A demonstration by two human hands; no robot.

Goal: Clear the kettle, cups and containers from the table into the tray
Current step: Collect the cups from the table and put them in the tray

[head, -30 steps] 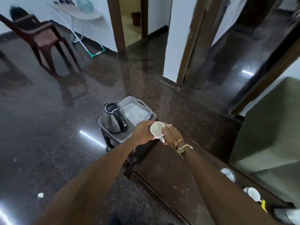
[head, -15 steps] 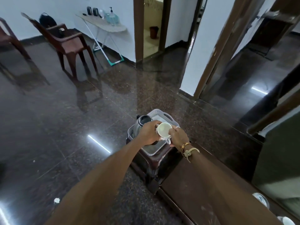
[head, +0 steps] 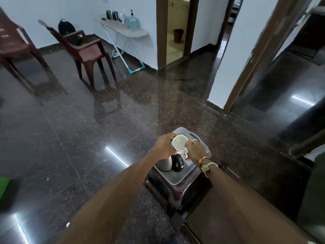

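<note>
Holding the white cup (head: 179,143) up in both hands, right above the far half of the grey tray (head: 177,180). Gripping its left side with the left hand (head: 163,147), fingers curled round the wall. Pinching the rim on the right side with the right hand (head: 195,150), with a ring on one finger and bracelets (head: 206,162) on the wrist. Tipped toward the camera, showing a pale inside. Clear of the tray floor, as far as can be told.

Just below and nearer: the steel kettle (head: 164,163), standing upright in the tray, black handle (head: 178,164) turned to the right. Peeking out beyond the cup: a white perforated basket (head: 184,131) at the tray's far end. Under all of it, a dark brown stool (head: 174,192), close against the brown table (head: 228,217) at near right.

Far left across the polished floor: a brown plastic chair (head: 88,50), then an ironing board (head: 123,29) by the wall, loaded with bottles.
</note>
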